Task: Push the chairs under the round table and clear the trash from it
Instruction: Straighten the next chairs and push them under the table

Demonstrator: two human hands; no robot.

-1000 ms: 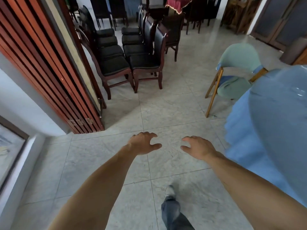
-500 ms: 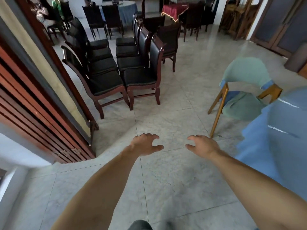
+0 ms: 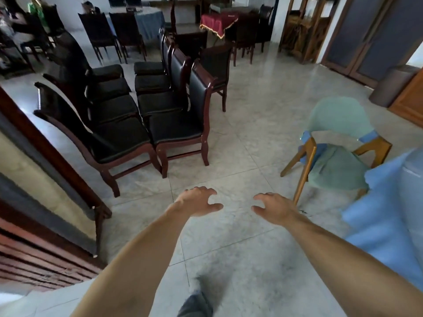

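Standing beyond the empty right hand [image 3: 275,209], green-covered chair [image 3: 336,156]

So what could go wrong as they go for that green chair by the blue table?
Both hands, left hand and right hand, hold nothing yet. The green chair stands askew beside the blue tablecloth, so its wooden leg could snag the hanging cloth when pushed. The dark chairs nearby narrow the walkway.
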